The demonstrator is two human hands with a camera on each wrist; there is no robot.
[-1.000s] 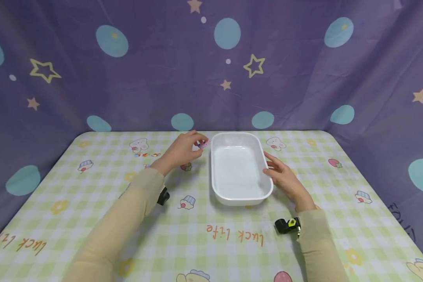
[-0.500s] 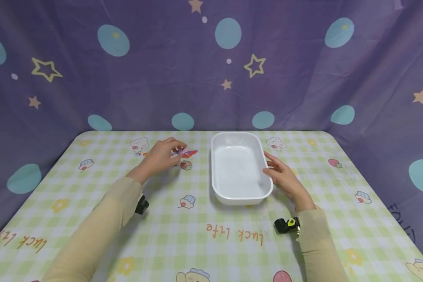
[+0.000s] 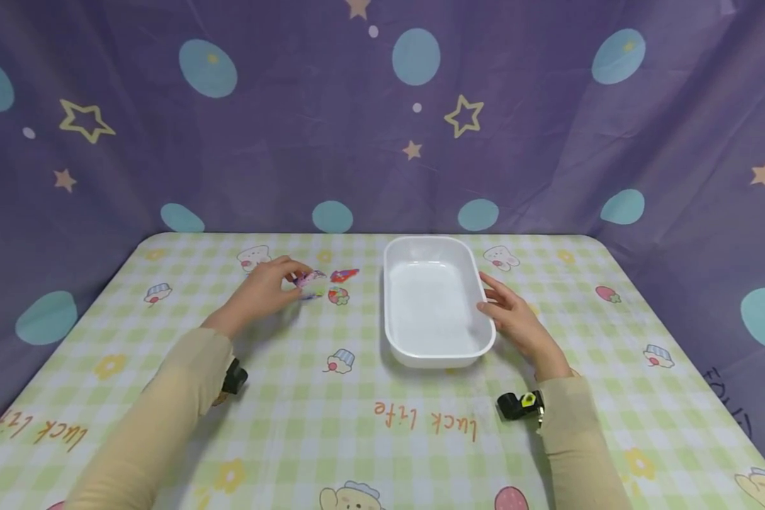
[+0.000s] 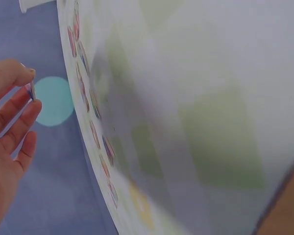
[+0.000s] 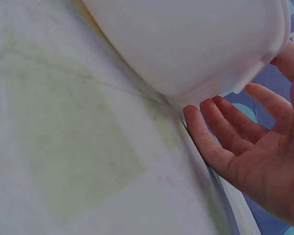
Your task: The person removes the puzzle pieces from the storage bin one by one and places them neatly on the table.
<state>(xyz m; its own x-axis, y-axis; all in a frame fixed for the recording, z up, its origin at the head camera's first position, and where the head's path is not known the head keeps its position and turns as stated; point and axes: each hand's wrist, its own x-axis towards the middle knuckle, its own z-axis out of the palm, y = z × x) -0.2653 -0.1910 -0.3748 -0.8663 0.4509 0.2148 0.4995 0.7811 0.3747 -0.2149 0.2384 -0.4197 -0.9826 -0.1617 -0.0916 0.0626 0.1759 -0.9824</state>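
In the head view my left hand (image 3: 259,290) reaches over the table's left half. Its thumb and fingers pinch a small flat colourful piece (image 4: 30,91), seen nearly edge-on in the left wrist view. Near the fingertips in the head view lies a red and purple piece (image 3: 344,275). More pieces lie beside or under the fingers, partly hidden. My right hand (image 3: 516,326) holds the right side of a white rectangular tray (image 3: 440,358), thumb at the rim and fingers against the outer wall (image 5: 186,49). Nothing shows inside the tray.
A green checked cloth (image 3: 331,439) with printed cakes and letters covers the table. Several flat colourful pieces (image 4: 82,90) lie spread on it in the left wrist view. Behind the table hangs a purple curtain (image 3: 331,156) with stars and dots.
My left hand has moved left and slightly nearer, from beside the tray's left rim to over the colourful pieces. The red and purple piece, earlier hidden, shows now. The right hand and tray stay put.
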